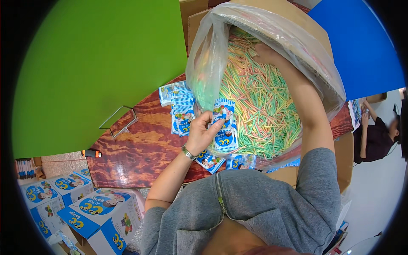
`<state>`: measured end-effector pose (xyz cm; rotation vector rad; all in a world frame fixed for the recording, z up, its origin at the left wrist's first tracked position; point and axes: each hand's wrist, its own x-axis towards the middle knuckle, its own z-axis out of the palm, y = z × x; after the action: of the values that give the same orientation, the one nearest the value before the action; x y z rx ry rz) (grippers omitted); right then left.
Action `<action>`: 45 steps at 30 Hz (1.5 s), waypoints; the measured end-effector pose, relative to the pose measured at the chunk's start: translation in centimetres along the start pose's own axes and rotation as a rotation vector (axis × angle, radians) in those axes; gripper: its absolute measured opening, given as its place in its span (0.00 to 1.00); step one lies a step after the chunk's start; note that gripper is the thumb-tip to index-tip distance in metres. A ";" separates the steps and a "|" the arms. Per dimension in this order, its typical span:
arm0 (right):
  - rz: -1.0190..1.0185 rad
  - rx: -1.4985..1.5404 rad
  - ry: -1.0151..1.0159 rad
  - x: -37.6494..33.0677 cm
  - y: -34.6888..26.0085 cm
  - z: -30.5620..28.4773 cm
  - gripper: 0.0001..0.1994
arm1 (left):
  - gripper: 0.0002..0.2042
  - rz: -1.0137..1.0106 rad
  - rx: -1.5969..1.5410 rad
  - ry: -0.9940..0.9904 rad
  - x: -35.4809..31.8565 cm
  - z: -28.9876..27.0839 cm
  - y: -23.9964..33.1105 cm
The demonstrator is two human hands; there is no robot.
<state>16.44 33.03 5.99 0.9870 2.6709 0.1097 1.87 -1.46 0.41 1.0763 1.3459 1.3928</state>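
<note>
A large cardboard box (321, 26) lined with a clear plastic bag (208, 55) stands before me, filled with thin pastel sticks (263, 102) in green, yellow and pink. My right hand (265, 55) reaches to the far part of the pile and touches the sticks; its fingertips are hard to make out. At the bag's left edge, my left hand (204, 131) is closed, thumb and fingers on a small blue and white packet (224, 111). Another such packet (225, 140) lies just below it. Several more packets (182, 112) are heaped left of the hand.
The reddish wood-grained table (136, 155) carries a metal wire bracket (123, 123) and a small black and orange object (92, 153). Green (97, 72) and blue (361, 42) panels flank the box. Printed cartons (102, 208) stand at lower left. Another person (376, 138) works at far right.
</note>
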 end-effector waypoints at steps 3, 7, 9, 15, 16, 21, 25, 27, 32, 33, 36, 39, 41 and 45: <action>0.038 -0.082 -0.006 0.8 -0.2 1.0 0.17 | 0.08 0.017 0.017 0.026 0.1 0.0 -0.1; 0.078 -0.043 -0.094 1.3 1.1 2.6 0.19 | 0.08 0.063 -0.016 0.044 0.4 0.4 -0.4; 0.074 -0.015 -0.111 0.7 0.7 2.3 0.20 | 0.09 0.061 0.009 0.048 0.3 0.2 -0.1; -0.125 -0.024 0.423 -5.6 0.2 0.0 0.20 | 0.08 0.095 0.069 0.062 0.5 0.4 0.2; -0.134 0.092 0.406 -6.8 -0.6 -1.1 0.23 | 0.08 0.091 0.091 0.073 0.5 0.4 0.5; -0.156 0.867 -0.192 -11.7 -4.9 -6.9 0.25 | 0.08 0.106 0.207 0.199 1.3 1.1 1.2; -0.315 0.810 -0.267 -14.0 -8.3 -10.2 0.24 | 0.10 0.357 0.509 0.315 2.2 1.1 0.3; -0.411 0.616 -0.219 -14.3 -9.3 -11.2 0.21 | 0.11 0.337 0.465 0.334 2.4 1.4 0.5; -0.455 0.377 -0.084 -14.0 -11.2 -12.1 0.18 | 0.11 0.410 0.532 0.376 2.3 1.4 0.8; -0.441 0.376 -0.083 -14.0 -11.6 -12.5 0.18 | 0.11 0.389 0.543 0.385 2.2 1.3 0.8; -0.494 0.369 0.024 -13.8 -11.8 -11.7 0.18 | 0.12 0.272 0.395 0.355 2.2 1.1 0.3; -0.424 0.404 -0.018 -14.3 -12.4 -12.3 0.18 | 0.14 0.172 0.207 0.322 2.6 0.7 -1.3; -0.456 0.428 0.007 -14.5 -12.4 -12.3 0.18 | 0.15 0.171 0.179 0.329 2.6 0.5 -1.7; -0.494 0.432 0.019 -15.0 -12.7 -12.6 0.19 | 0.17 0.215 0.209 0.381 2.5 0.8 -0.8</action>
<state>15.63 14.04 19.53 0.3927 2.9271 -0.5816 2.16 1.13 -0.33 1.1575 1.7204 1.7071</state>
